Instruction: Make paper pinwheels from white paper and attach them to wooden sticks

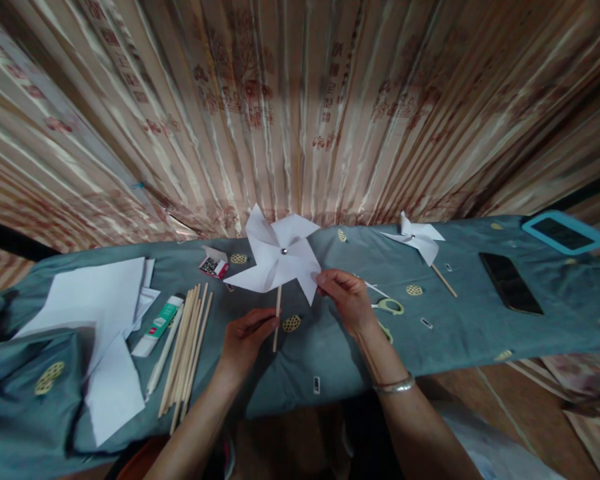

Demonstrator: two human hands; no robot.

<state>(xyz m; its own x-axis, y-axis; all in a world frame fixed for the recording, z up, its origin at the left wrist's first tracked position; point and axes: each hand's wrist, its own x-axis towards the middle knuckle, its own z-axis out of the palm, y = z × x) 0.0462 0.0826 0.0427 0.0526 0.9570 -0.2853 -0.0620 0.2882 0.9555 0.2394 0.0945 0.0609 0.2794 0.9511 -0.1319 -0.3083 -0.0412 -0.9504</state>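
Note:
A white paper pinwheel [293,255] with a shiny pin at its centre is held up over the table on a thin wooden stick. My left hand [247,335] pinches that stick [278,310] below the paper blades. At the right side of the pinwheel, my right hand [347,293] has thumb and fingers closed on the edge of one blade. Green-handled scissors [391,306] lie just right of my right hand, partly hidden by it. A small open box of pins [214,263] sits left of the pinwheel.
On the left lie white paper sheets [97,293], a glue stick [159,325], a white pen [164,350] and several wooden sticks [187,347]. To the right are another pinwheel [420,239], a black phone [511,283] and a blue-framed device [564,232]. A curtain [290,113] hangs behind the table.

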